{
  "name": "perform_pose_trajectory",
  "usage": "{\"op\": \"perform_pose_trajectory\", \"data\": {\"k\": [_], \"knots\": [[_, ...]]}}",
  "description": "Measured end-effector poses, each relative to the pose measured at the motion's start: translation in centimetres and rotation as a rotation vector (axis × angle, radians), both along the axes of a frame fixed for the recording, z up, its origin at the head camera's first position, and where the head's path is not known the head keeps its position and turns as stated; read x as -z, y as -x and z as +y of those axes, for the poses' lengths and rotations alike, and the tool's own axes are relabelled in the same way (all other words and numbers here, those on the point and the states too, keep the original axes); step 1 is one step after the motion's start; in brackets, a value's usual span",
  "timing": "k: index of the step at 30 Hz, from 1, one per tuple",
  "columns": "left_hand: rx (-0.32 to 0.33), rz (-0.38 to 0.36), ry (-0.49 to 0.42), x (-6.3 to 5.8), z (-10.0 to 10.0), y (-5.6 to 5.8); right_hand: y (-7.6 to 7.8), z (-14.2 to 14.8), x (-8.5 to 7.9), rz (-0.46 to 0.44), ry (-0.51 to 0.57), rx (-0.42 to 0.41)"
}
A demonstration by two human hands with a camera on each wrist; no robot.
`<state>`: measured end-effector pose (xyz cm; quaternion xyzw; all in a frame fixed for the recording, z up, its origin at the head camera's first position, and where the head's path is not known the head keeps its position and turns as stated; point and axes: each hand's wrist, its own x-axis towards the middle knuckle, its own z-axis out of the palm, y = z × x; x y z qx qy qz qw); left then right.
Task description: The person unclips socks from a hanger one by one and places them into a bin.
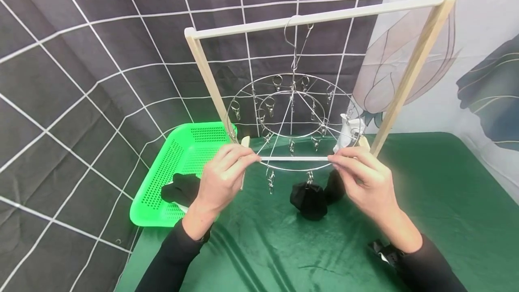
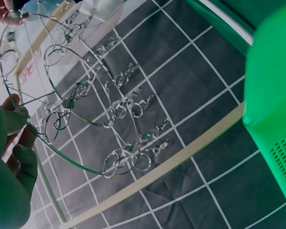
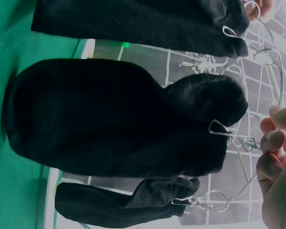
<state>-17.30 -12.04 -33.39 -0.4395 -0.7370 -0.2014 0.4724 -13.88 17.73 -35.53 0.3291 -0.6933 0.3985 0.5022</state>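
My left hand (image 1: 222, 172) and right hand (image 1: 368, 183) pinch the near side of a round metal clip hanger (image 1: 293, 75), one on each side. In the left wrist view, the left fingers (image 2: 19, 117) curl round the outer wire ring. Thumb and fingertips of the right hand (image 3: 279, 157) hold the same ring in the right wrist view. Black socks (image 3: 109, 119) hang there from wire clips, close to the right hand. From above, two dark socks (image 1: 309, 199) show below the ring. A white sock (image 1: 349, 132) hangs at its right side.
The hanger's hook hangs on the top bar (image 1: 324, 16) of a wooden stand. A green basket (image 1: 142, 208) holding a black sock (image 1: 182, 189) and something white stands at the left on green cloth (image 1: 430, 193). Behind is a grey gridded curtain (image 1: 101, 157).
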Motion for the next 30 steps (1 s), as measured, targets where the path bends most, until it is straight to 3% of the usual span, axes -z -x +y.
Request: {"op": "perform_pose_trajectory", "data": {"k": [7,11,13,15,17,19,21,27,28,30], "knots": [[-0.005,-0.024,-0.022,0.1,-0.4,0.1,0.3,-0.3,0.7,0.046,-0.033,0.036],[0.014,-0.008,-0.055,0.1,-0.1,-0.2,-0.2,-1.1,-0.2,0.078,-0.042,0.05],[0.077,0.032,-0.086,0.1,0.4,-0.6,-0.4,-1.4,-0.6,0.093,-0.043,0.056],[0.181,0.065,-0.11,0.4,0.8,-1.1,-0.5,-1.6,-0.7,0.102,-0.046,0.066],[0.281,0.047,-0.094,1.3,1.1,-1.5,-0.4,-1.7,-0.5,0.108,-0.051,0.074],[0.338,-0.041,-0.05,2.6,1.2,-1.7,-0.4,-1.7,-0.3,0.108,-0.057,0.076],[0.329,-0.182,0.004,4.3,1.1,-1.9,-0.3,-1.7,-0.1,0.105,-0.063,0.078],[0.073,-0.714,0.09,8.5,1.0,-1.6,-0.2,-1.8,0.4,0.094,-0.071,0.064],[0.052,-0.798,0.085,8.9,1.1,-1.5,-0.2,-1.8,0.4,0.094,-0.072,0.058],[0.073,-0.938,0.053,9.6,1.5,-1.2,-0.1,-1.8,0.4,0.092,-0.074,0.046]]}}
